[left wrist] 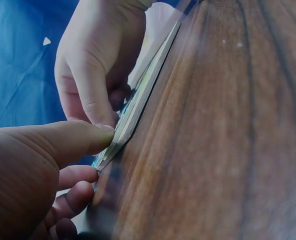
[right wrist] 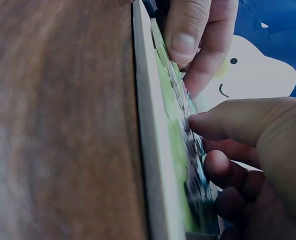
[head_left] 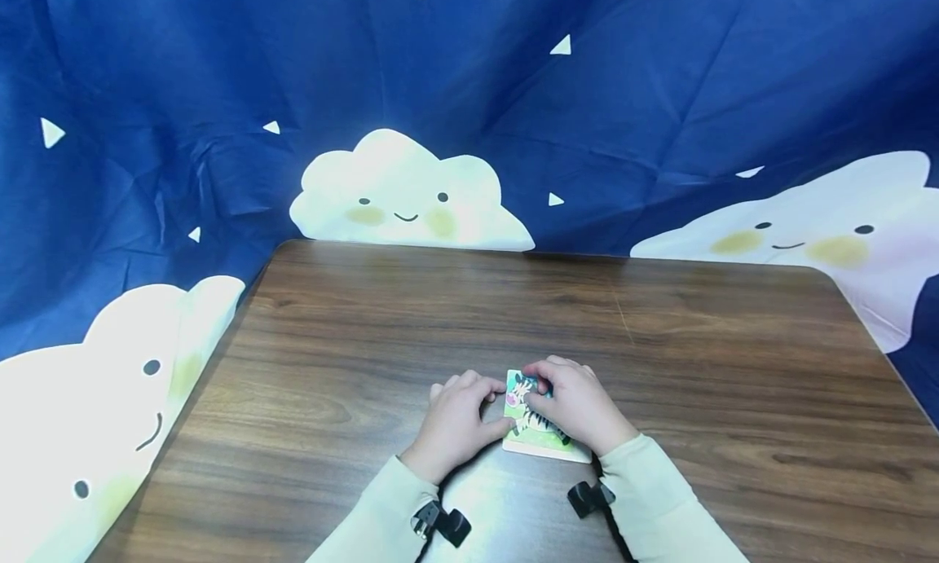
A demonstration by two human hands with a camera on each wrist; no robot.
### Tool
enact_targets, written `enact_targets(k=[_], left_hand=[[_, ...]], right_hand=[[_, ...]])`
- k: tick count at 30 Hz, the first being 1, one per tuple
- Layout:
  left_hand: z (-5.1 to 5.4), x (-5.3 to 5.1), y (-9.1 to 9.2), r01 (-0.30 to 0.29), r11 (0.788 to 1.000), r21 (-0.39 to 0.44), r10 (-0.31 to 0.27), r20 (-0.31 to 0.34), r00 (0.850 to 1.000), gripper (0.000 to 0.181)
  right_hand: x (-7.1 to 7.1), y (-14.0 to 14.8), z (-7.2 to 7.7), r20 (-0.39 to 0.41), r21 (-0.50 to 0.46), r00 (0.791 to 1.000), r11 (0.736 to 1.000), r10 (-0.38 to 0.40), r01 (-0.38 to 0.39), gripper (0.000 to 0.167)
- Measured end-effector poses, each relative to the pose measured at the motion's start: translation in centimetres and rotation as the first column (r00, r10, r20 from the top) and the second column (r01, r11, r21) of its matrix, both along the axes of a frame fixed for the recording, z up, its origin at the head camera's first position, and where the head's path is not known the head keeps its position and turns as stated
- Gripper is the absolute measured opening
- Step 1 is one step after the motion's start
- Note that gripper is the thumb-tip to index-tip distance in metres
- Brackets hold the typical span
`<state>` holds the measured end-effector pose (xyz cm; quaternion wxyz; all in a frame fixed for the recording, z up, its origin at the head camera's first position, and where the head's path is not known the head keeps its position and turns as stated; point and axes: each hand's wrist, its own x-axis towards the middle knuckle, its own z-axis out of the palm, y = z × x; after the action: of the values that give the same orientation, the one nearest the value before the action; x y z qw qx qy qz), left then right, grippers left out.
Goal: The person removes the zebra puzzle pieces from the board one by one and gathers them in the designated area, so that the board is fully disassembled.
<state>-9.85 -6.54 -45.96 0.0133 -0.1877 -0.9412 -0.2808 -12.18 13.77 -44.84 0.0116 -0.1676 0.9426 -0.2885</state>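
Note:
A small flat jigsaw puzzle (head_left: 541,442) with a zebra picture on green and blue lies on the wooden table, in a pale-edged board (right wrist: 163,200). My left hand (head_left: 458,420) is at its left side, thumb and forefinger touching the edge some way apart. From the right, my right hand (head_left: 579,404) reaches over the picture; its thumb and curled fingers hold a puzzle piece at the zebra's upper part, and they cover much of that piece. The right wrist view shows piece seams (right wrist: 170,87) along the face, with the right thumb (right wrist: 210,124) resting on it.
The brown wood-grain table (head_left: 367,327) extends around the puzzle on all sides. Behind and to the left hangs a blue cloth (head_left: 477,66) printed with smiling clouds and white triangles. Black straps with clips (head_left: 443,522) sit at both wrists over pale sleeves.

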Motion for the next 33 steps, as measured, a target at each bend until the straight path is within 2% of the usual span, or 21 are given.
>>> enact_targets(k=[5,12,15,24,33], left_hand=[[-0.12,-0.04,-0.04,-0.002,1.0,-0.002,0.002,-0.014,1.0,0.044],[-0.23,-0.02,-0.05,0.002,1.0,-0.001,-0.002,-0.022,1.0,0.042],[-0.32,-0.07,-0.04,0.005,1.0,0.002,-0.005,-0.023,1.0,0.041],[-0.64,-0.02,-0.11,0.002,1.0,0.011,-0.002,-0.02,1.0,0.03],[-0.41,0.04,-0.22,0.009,1.0,0.022,-0.008,-0.012,1.0,0.028]], right_hand=[[-0.08,0.06,-0.08,0.007,-0.028,1.0,1.0,-0.002,0.002,0.024],[-0.2,0.3,-0.36,0.006,-0.158,0.999,0.987,-0.042,0.042,0.018],[-0.23,0.37,-0.36,0.011,-0.185,0.998,0.981,-0.056,0.057,0.017],[-0.03,0.36,-0.37,0.06,-0.252,0.994,0.962,-0.096,0.108,0.012],[-0.08,0.51,0.01,0.171,-0.326,0.979,0.931,-0.115,0.167,0.01]])
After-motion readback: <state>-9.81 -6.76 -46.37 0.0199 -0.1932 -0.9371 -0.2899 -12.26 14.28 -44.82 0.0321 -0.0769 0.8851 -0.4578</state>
